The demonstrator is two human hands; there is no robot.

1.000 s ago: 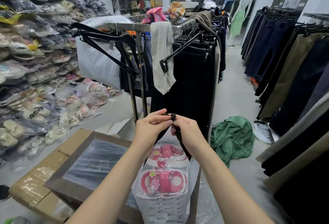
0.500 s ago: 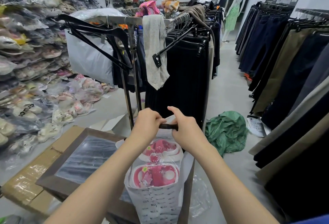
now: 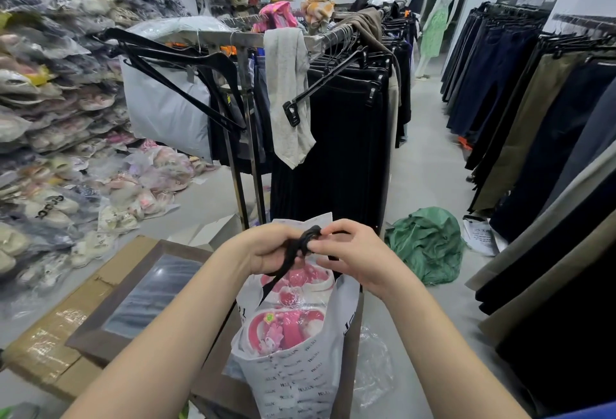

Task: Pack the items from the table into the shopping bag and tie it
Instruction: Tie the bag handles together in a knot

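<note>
Since half a second ago, both my hands have lifted off the flat grip on the black handles (image 3: 301, 245) and are now working them into a knot. Left hand (image 3: 266, 247) is clamped round the gathered black straps, fingers curled, with a loose tail of strap hanging down toward the bag's mouth. Right hand (image 3: 351, 252) sits just beside it, touching, thumb and fingertips pinching the small black loop at the top (how tight the knot is, I cannot tell).

Below my hands stands the white printed shopping bag (image 3: 296, 382), upright at the near right edge of the brown-framed table (image 3: 100, 328). Inside, through the open top, the pink and white items (image 3: 293, 322) show in clear wrap, stacked one behind the other.

Farther off, the clothes rack (image 3: 346, 138) of dark garments stands beyond the bag, and a green heap (image 3: 426, 242) lies on the floor to the right.
</note>
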